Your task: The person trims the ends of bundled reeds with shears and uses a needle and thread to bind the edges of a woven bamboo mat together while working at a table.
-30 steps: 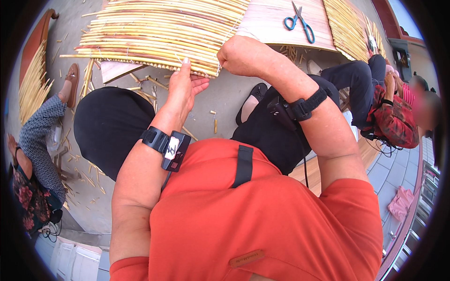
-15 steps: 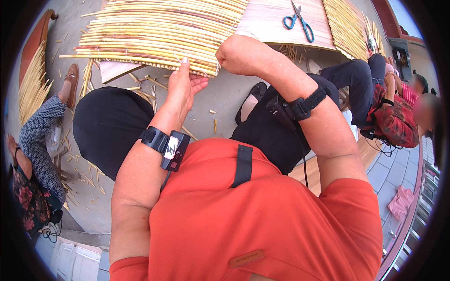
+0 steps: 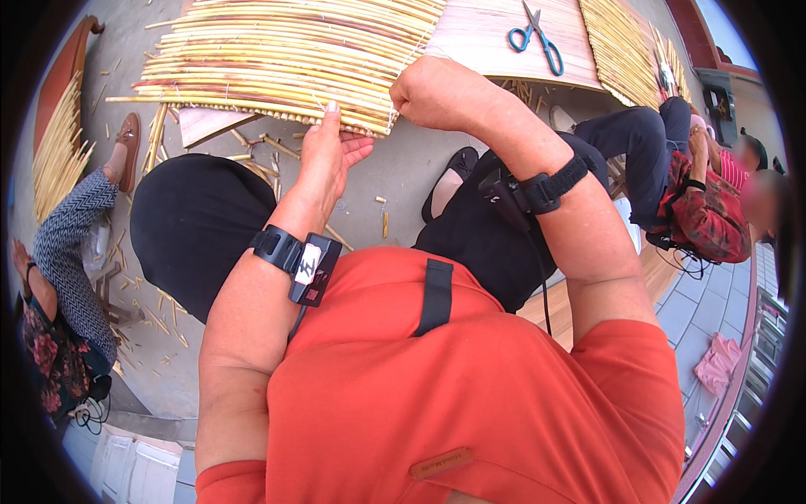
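Head view: left hand point(image 3: 329, 155) raised, palm up, fingers extended, tips touching near edge of reed mat point(image 3: 294, 59). Right hand point(image 3: 432, 91) closed in fist at mat's near right corner, pinching thin thread; wrist bent. Mat lies flat on counter point(image 3: 495, 42), reeds running left-right. Blue scissors point(image 3: 536, 35) beyond.

Head fisheye, steep downward, close over torso; rim probably distorted.
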Motion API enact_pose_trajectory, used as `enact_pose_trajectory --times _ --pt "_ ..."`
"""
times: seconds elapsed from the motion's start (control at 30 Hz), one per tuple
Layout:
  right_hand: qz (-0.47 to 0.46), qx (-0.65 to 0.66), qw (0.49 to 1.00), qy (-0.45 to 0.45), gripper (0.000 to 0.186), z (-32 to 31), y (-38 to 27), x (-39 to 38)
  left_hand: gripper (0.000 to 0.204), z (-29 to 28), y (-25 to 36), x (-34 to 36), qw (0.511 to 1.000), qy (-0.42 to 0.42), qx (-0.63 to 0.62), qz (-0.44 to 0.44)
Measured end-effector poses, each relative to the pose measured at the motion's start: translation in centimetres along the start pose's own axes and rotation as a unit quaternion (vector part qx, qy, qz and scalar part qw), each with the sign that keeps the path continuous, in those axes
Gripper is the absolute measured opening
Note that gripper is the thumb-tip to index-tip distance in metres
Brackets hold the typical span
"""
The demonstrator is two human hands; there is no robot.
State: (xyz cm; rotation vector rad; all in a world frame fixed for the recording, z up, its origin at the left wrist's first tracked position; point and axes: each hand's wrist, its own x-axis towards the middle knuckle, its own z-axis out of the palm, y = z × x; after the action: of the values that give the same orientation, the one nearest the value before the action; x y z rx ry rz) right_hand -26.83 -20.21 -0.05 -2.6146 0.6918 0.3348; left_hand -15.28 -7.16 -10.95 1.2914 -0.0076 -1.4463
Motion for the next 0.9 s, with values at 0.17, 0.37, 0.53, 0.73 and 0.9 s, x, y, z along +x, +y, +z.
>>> enact_pose_trajectory --times 0.17,0.37,0.53,0.73,0.9 --pt "0.014 -0.015 0.999 -0.034 0.015 0.4 -0.4 0.1 0.052 -0.1 -0.1 0.1 1.0 0.004 -0.001 -0.001" --pt "0.014 -0.018 1.0 -0.019 0.013 0.4 -0.4 0.0 0.052 -0.1 -0.2 0.2 1.0 0.004 -0.001 0.001" --pt "-0.002 -0.035 0.998 0.042 0.011 -0.8 1.2 -0.1 0.052 0.0 -0.2 0.2 1.0 0.019 0.0 -0.003" --pt "0.018 -0.001 0.994 0.111 0.011 -1.5 2.8 -0.4 0.05 -0.1 -0.2 0.3 1.0 0.009 -0.002 -0.001" --pt "-0.016 -0.019 0.999 0.039 0.011 0.6 1.3 -0.3 0.049 -0.1 -0.4 0.5 1.0 0.005 -0.009 -0.002"
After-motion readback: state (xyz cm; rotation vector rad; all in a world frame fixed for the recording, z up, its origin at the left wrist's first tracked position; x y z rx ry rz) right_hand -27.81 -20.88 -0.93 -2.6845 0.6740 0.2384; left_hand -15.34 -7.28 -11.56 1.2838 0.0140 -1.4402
